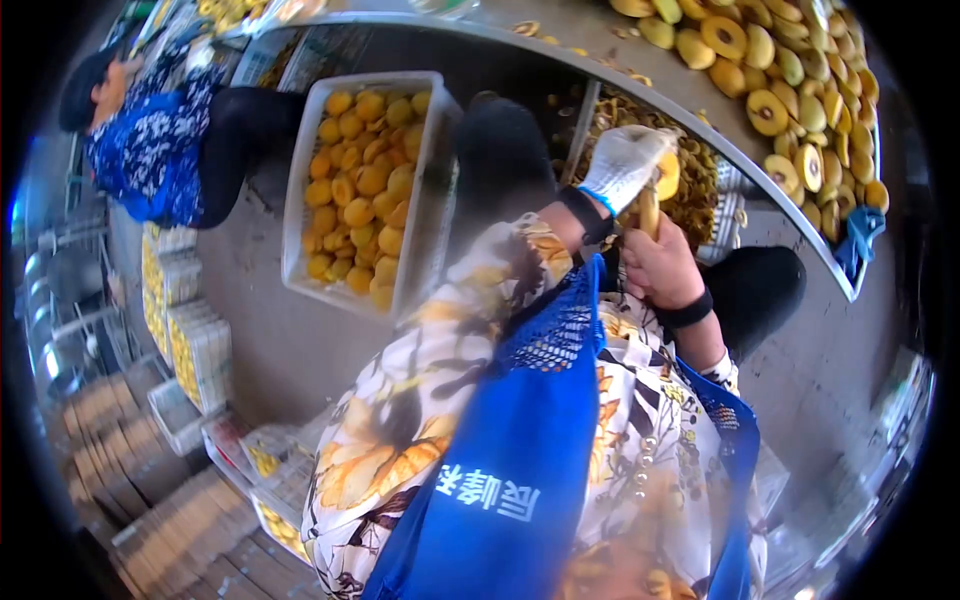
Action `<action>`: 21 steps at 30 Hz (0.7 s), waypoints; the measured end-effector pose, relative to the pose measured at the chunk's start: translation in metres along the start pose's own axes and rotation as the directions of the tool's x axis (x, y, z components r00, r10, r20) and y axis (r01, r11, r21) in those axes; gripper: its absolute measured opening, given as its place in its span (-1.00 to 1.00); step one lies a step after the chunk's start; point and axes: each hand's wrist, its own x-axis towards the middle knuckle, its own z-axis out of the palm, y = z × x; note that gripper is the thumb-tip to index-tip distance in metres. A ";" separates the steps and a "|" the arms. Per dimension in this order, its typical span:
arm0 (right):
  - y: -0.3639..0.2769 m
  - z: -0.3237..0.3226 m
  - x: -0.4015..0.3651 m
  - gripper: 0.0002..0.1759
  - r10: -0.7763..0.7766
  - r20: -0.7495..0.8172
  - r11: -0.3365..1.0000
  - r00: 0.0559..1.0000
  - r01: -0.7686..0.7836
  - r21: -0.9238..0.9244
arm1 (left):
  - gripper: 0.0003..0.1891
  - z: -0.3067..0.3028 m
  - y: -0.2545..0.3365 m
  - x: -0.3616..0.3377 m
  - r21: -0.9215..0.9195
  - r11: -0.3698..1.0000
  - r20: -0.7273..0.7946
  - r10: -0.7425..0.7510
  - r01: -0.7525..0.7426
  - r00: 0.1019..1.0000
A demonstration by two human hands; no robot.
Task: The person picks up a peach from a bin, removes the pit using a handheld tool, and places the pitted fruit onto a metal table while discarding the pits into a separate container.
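Observation:
My left hand point(625, 168), in a white glove, is closed around a yellow peach half point(667, 176). My bare right hand point(663, 264) is wrapped round the tan handle of a hand tool point(648, 212). The tool points up to the peach half, and its working end is hidden by the fruit and glove. Both hands are close together over a heap of brownish peach pits and scraps point(700, 205) below the table edge.
A white crate point(292, 225) full of orange-yellow peach halves stands to my left. Many peach halves point(765, 112) lie on the metal-edged table point(600, 52). A blue cloth point(862, 236) hangs at its corner. A co-worker point(160, 150) sits at far left, near stacked crates point(185, 335).

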 end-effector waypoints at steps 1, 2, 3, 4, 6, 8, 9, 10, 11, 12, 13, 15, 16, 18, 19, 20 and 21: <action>0.001 -0.005 0.000 -0.91 0.024 0.050 0.998 0.998 -0.027 0.052 | -0.82 -0.006 0.000 0.001 0.056 0.997 0.018 -0.056 0.055 0.998; 0.001 -0.009 0.000 -0.90 0.050 0.100 0.993 0.994 -0.061 0.104 | -0.79 -0.006 0.003 -0.002 -0.010 0.999 0.040 -0.042 0.043 0.998; 0.001 -0.010 0.001 -0.90 0.064 0.150 0.974 0.987 -0.095 0.208 | -0.78 -0.008 -0.001 -0.001 -0.089 0.992 0.028 -0.082 0.084 0.996; 0.008 -0.019 0.008 -0.92 0.026 0.238 0.945 0.971 -0.101 0.311 | -0.76 -0.010 -0.008 0.002 -0.169 0.978 0.022 -0.122 0.124 0.992; 0.018 -0.035 0.021 -0.90 -0.054 0.400 0.866 0.915 -0.156 0.475 | -0.73 -0.009 -0.015 0.004 -0.132 0.988 -0.072 -0.089 0.079 0.993; 0.024 -0.039 0.028 -0.88 -0.075 0.431 0.816 0.899 -0.193 0.545 | -0.71 -0.005 -0.009 0.001 -0.219 0.966 -0.123 -0.169 0.139 0.978; 0.027 -0.040 0.030 -0.88 -0.066 0.421 0.819 0.905 -0.193 0.541 | -0.69 -0.008 -0.011 0.004 -0.149 0.982 -0.120 -0.135 0.116 0.984; 0.028 -0.041 0.031 -0.87 -0.057 0.408 0.820 0.911 -0.190 0.539 | -0.66 -0.010 -0.012 0.007 0.020 0.999 -0.134 -0.023 0.026 0.991; 0.022 -0.035 0.026 -0.91 -0.015 0.373 0.873 0.928 -0.170 0.457 | -0.64 -0.009 -0.006 0.005 0.111 0.993 -0.124 -0.037 0.051 0.992; 0.017 -0.028 0.024 -0.91 0.018 0.321 0.926 0.947 -0.137 0.352 | -0.63 -0.007 0.002 0.003 0.204 0.976 -0.111 -0.054 0.075 0.992; 0.013 -0.021 0.022 -0.92 0.044 0.261 0.964 0.964 -0.110 0.243 | -0.60 -0.013 0.007 0.003 0.449 0.893 -0.056 0.067 -0.035 0.996; 0.009 -0.009 0.019 -0.91 0.058 0.201 0.995 0.978 -0.074 0.072 | -0.59 -0.022 0.016 -0.002 0.661 0.728 0.038 0.208 -0.181 0.977; 0.009 -0.003 0.020 -0.92 0.064 0.223 0.994 0.973 -0.082 0.072 | -0.57 -0.023 0.020 -0.005 0.614 0.771 0.050 0.178 -0.171 0.983; 0.007 -0.001 0.018 -0.94 0.044 0.217 0.994 0.975 -0.065 0.089 | -0.55 -0.024 0.024 -0.008 0.571 0.799 0.057 0.188 -0.187 0.980; 0.007 -0.004 0.019 -0.94 0.050 0.292 0.973 0.955 -0.113 0.203 | -0.54 -0.033 0.003 0.006 0.471 0.844 0.096 0.239 -0.256 0.966; 0.011 -0.010 0.024 -0.94 0.039 0.369 0.937 0.928 -0.163 0.309 | -0.55 -0.033 0.005 0.005 0.334 0.934 0.071 0.106 -0.123 0.992; 0.019 -0.018 0.032 -0.91 -0.016 0.449 0.917 0.893 -0.166 0.363 | -0.55 -0.032 0.007 0.004 0.188 0.982 0.044 -0.030 0.021 0.999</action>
